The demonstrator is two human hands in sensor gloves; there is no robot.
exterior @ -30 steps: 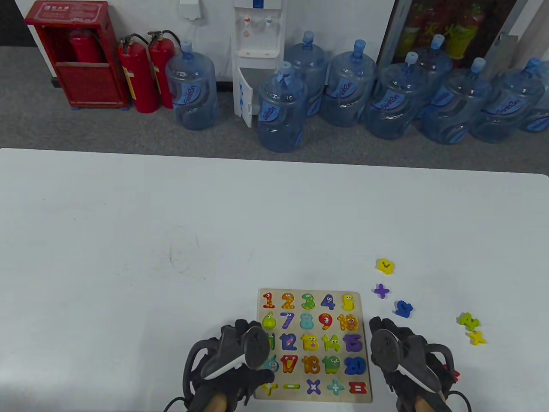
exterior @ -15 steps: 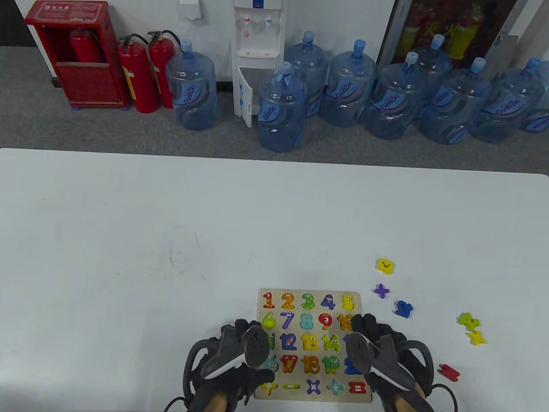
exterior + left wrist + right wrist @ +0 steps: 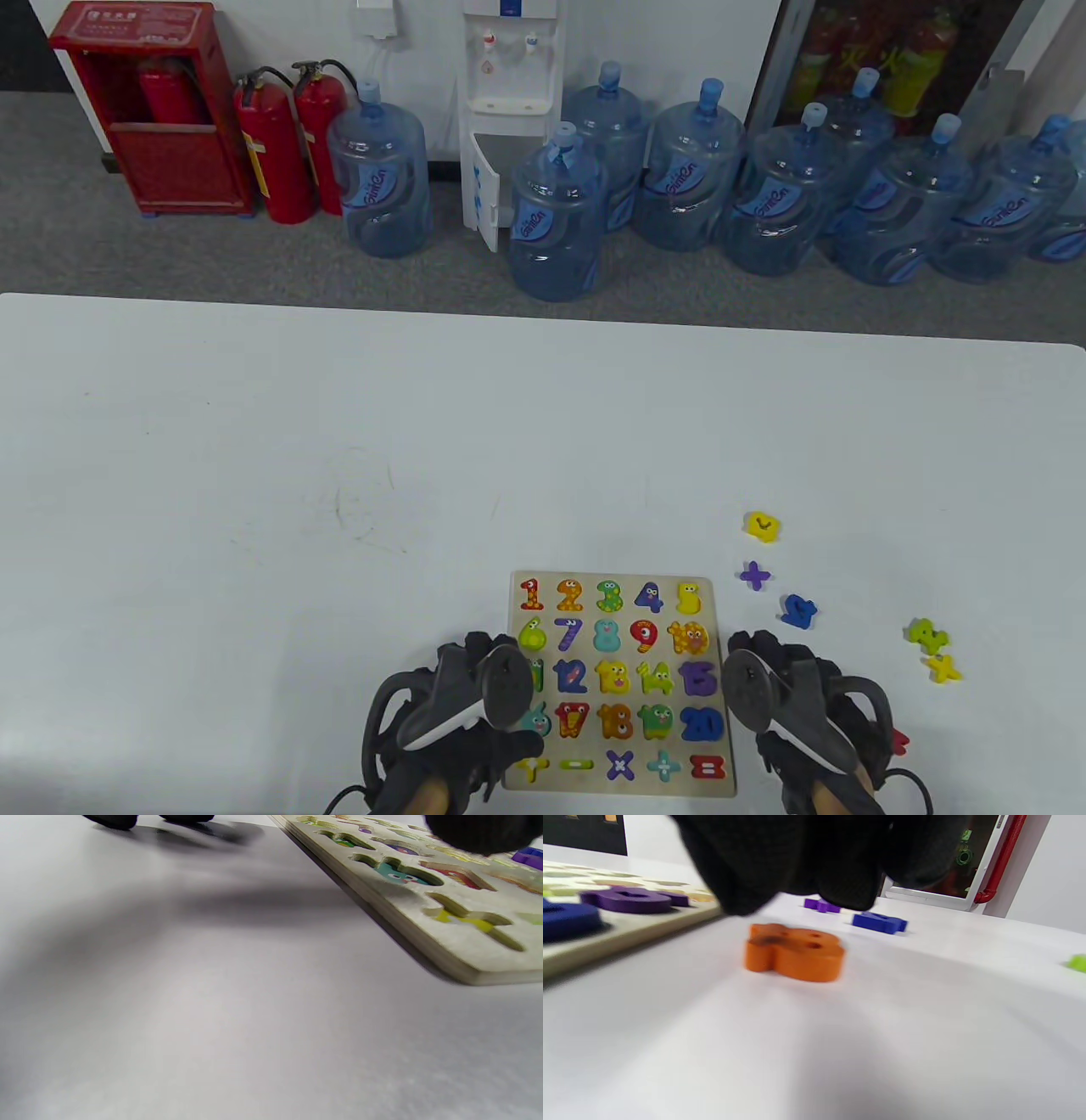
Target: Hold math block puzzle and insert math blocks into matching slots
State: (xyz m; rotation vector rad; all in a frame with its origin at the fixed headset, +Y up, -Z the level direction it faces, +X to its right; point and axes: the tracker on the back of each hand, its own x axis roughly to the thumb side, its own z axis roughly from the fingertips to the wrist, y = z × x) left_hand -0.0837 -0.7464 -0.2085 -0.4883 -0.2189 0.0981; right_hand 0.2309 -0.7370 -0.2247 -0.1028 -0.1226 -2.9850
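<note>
The wooden number puzzle board (image 3: 717, 768) lies at the table's near edge, with coloured numbers and signs in its rows. My left hand (image 3: 479, 654) rests on the board's left edge. In the left wrist view the board (image 3: 424, 925) shows open painted slots, with one gloved fingertip (image 3: 483, 832) over it. My right hand (image 3: 764, 649) is just right of the board. In the right wrist view its fingers (image 3: 797, 861) hang above an orange block (image 3: 795, 952) on the table, apart from it. A purple block (image 3: 628, 899) sits in the board.
Loose blocks lie right of the board: a yellow one (image 3: 761, 525), a purple plus (image 3: 754, 576), a blue one (image 3: 798, 610), a green one (image 3: 925, 632), a yellow cross (image 3: 943, 668) and a red one (image 3: 899, 740) half hidden by my right hand.
My right hand moved left over the board's right columns, then came back right off the board. It again covers most of the red block. The left hand has not moved.
</note>
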